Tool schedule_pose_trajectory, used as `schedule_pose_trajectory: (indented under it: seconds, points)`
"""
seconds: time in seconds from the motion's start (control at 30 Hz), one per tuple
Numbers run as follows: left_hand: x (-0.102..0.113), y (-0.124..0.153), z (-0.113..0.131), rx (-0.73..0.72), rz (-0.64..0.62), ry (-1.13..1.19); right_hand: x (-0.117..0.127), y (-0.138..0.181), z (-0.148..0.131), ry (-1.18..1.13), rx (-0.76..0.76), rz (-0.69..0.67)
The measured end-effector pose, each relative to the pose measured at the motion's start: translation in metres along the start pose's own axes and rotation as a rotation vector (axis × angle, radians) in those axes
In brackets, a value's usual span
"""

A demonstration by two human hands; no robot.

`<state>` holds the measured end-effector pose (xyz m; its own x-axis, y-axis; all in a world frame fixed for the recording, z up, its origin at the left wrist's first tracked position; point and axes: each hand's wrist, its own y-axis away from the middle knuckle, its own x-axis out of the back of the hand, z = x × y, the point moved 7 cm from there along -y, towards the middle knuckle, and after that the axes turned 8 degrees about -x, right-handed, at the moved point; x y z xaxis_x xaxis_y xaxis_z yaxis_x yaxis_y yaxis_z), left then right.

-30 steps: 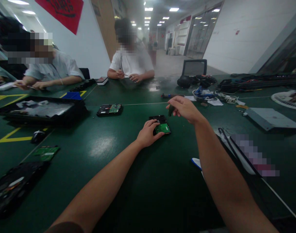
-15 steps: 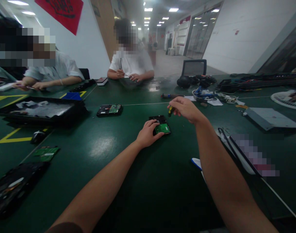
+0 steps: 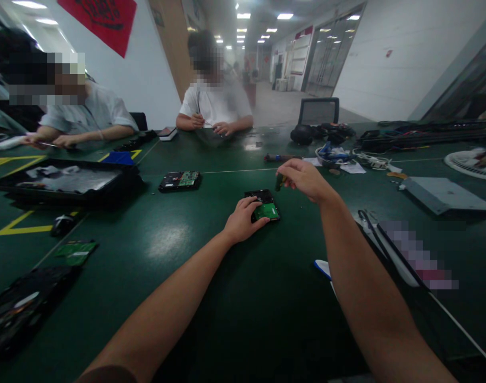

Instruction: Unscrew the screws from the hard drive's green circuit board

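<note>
A hard drive (image 3: 264, 206) with its green circuit board facing up lies on the dark green table (image 3: 227, 298). My left hand (image 3: 242, 218) rests on its near left edge and holds it down. My right hand (image 3: 302, 178) hovers just above and to the right of the drive, its fingers closed on a small screwdriver (image 3: 279, 182) with a dark handle. The tool points down towards the drive's far right corner; its tip is hidden.
A second drive (image 3: 179, 180) lies further left, beyond it a black tray (image 3: 63, 181). Loose boards (image 3: 76, 250) and a dark opened device (image 3: 19, 308) lie near left. Cables and tools (image 3: 338, 154) crowd the far right. Two people sit opposite, a grey plate (image 3: 442, 194) right.
The screwdriver handle has turned in my right fingers: its yellow stripe showed half a second ago and is hidden now. Both hands and the drive stay where they were.
</note>
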<state>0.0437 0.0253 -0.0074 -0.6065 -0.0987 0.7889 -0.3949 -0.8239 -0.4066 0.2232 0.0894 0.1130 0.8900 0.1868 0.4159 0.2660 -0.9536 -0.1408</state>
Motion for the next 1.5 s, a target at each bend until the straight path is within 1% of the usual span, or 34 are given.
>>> schedule_pose_trajectory:
  seconds: [0.07,0.2,0.33,0.5,0.6,0.67,0.73,0.9,1.1,1.23,1.4,1.5]
  points:
    - [0.000,0.000,0.000,-0.003,-0.002,-0.001,-0.002,0.000,0.000,-0.033,-0.016,-0.005]
    - [0.000,0.000,0.001,-0.005,0.002,-0.003,-0.009,0.000,-0.003,-0.079,0.003,-0.061]
    - [-0.001,0.000,0.000,-0.006,0.003,-0.002,-0.011,-0.002,0.002,-0.116,-0.008,-0.091]
    - [-0.001,0.000,0.000,0.002,0.003,0.005,-0.006,-0.002,-0.002,-0.019,0.046,-0.037]
    - [0.000,0.000,0.001,0.000,0.000,0.005,-0.003,0.000,-0.004,-0.010,0.039,0.007]
    - [0.000,0.000,0.001,-0.004,-0.002,0.003,-0.003,0.001,-0.004,-0.029,0.017,0.007]
    - [0.001,0.000,0.001,-0.008,0.000,-0.001,-0.005,0.001,-0.004,-0.048,0.009,-0.021]
    - [0.000,-0.001,0.001,-0.012,0.003,-0.005,-0.008,-0.002,-0.002,-0.056,0.026,-0.063]
    - [-0.001,0.000,-0.001,-0.007,-0.003,-0.011,-0.004,0.000,-0.006,-0.009,0.054,-0.008]
    - [-0.001,0.000,0.000,-0.008,-0.003,-0.013,-0.001,0.003,-0.007,-0.009,0.017,0.039]
    - [0.001,-0.001,0.003,-0.013,-0.010,-0.011,-0.005,0.001,-0.005,-0.070,0.001,-0.034]
    - [0.001,-0.001,0.003,-0.012,-0.008,-0.012,-0.007,0.000,-0.003,-0.085,-0.008,-0.056]
